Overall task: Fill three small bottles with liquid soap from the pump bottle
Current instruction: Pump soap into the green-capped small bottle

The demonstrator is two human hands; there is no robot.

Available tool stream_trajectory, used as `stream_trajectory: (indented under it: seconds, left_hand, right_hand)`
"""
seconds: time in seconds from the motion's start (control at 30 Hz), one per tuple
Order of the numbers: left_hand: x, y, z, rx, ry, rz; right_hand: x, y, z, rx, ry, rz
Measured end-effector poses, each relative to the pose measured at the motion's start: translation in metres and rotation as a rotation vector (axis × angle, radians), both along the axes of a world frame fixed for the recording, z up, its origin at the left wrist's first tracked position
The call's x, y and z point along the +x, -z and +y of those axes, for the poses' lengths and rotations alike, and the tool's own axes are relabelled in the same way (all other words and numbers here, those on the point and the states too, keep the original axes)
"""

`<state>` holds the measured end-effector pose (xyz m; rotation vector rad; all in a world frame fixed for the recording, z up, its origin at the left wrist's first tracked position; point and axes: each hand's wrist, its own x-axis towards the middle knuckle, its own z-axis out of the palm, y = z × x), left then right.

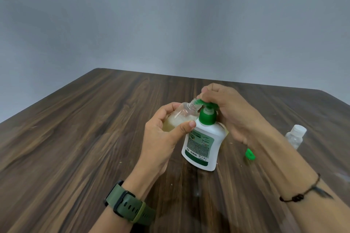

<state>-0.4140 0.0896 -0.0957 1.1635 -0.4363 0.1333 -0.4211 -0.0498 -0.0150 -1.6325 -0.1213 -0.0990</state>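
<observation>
A white pump bottle [203,142] with a green pump head stands on the table at centre. My right hand [225,108] is closed over the pump head from above. My left hand [162,138] holds a small clear bottle [186,112] tilted, its open neck right at the pump's spout. Pale yellowish soap sits in the lower part of that small bottle. A second small clear bottle [295,137] with a clear cap on stands to the right, beyond my right forearm. A small green cap [250,154] lies on the table beside that forearm.
The dark wooden table [94,138] stretches left and back to a plain grey wall. Its far edge runs behind my hands. A green watch sits on my left wrist and a dark cord bracelet on my right wrist.
</observation>
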Motion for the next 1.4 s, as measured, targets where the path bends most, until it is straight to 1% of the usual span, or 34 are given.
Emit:
stream_trajectory:
  seconds: [0.17, 0.27, 0.43, 0.63, 0.77, 0.9, 1.0, 1.13, 1.4]
  left_hand:
    - [0.001, 0.003, -0.001, 0.026, -0.019, -0.001]
    - [0.001, 0.002, 0.001, 0.024, -0.032, -0.008]
    - [0.002, 0.003, -0.003, 0.014, -0.037, 0.008]
    - [0.001, 0.003, -0.002, -0.007, -0.025, 0.013]
    - [0.0, 0.003, -0.002, -0.032, -0.002, 0.013]
    - [0.001, 0.006, -0.002, -0.034, -0.023, 0.027]
    - [0.0, 0.006, -0.002, -0.045, -0.007, 0.03]
    - [0.002, 0.006, -0.002, -0.035, -0.007, 0.032]
    - [0.002, 0.007, -0.002, -0.036, -0.002, 0.045]
  right_hand:
    - [-0.001, 0.004, -0.005, -0.046, 0.051, -0.02]
    - [0.0, -0.002, -0.006, -0.051, 0.042, -0.018]
    - [-0.005, -0.002, -0.009, -0.063, 0.06, -0.083]
    - [-0.005, -0.004, -0.011, -0.187, 0.06, -0.15]
    - [-0.005, -0.009, -0.013, -0.191, 0.011, -0.139]
    - [-0.004, -0.001, -0.012, -0.267, 0.014, -0.157]
    - [-0.004, -0.007, -0.014, -0.248, -0.007, -0.142]
    - [-0.004, -0.002, -0.014, -0.282, 0.036, -0.17]
    - [-0.005, -0.002, -0.012, -0.293, 0.052, -0.168]
